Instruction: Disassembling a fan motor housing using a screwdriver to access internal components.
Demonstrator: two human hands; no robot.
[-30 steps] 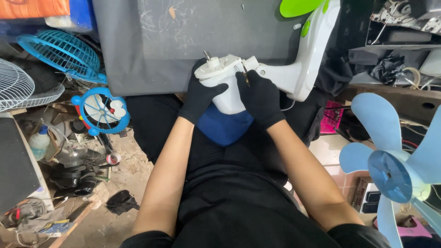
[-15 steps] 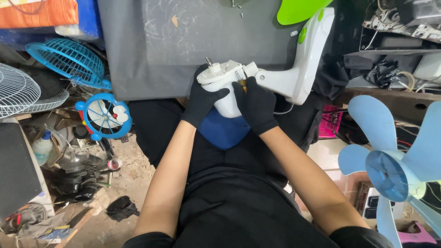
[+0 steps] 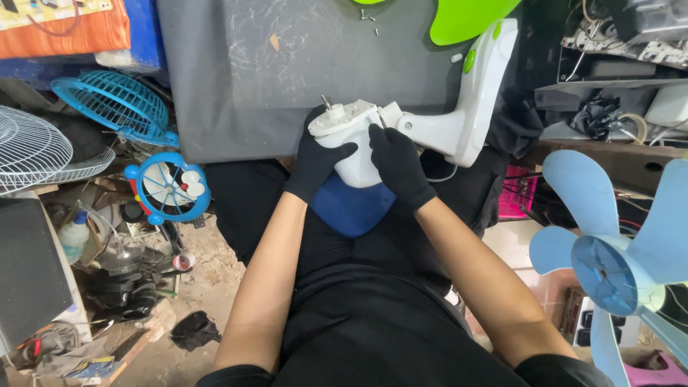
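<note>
Head view looks straight down at a white fan motor housing (image 3: 355, 143) sitting on a blue cushion (image 3: 351, 208) in the person's lap, right at the near edge of the grey mat (image 3: 244, 79). Its white stand (image 3: 466, 107) runs off toward the mat's far right corner.

If you're working on the top of that housing, I'd say keep it braced hard against the lap so it can't roll, and keep the tool upright.

Left hand (image 3: 315, 161), black glove, is wrapped around the housing's side, fingers curled shut on it. Right hand (image 3: 398, 165), also gloved, is closed around a thin tool (image 3: 382, 123), probably a screwdriver, tip at the housing's top edge. Can't see the tip clearly.
</note>
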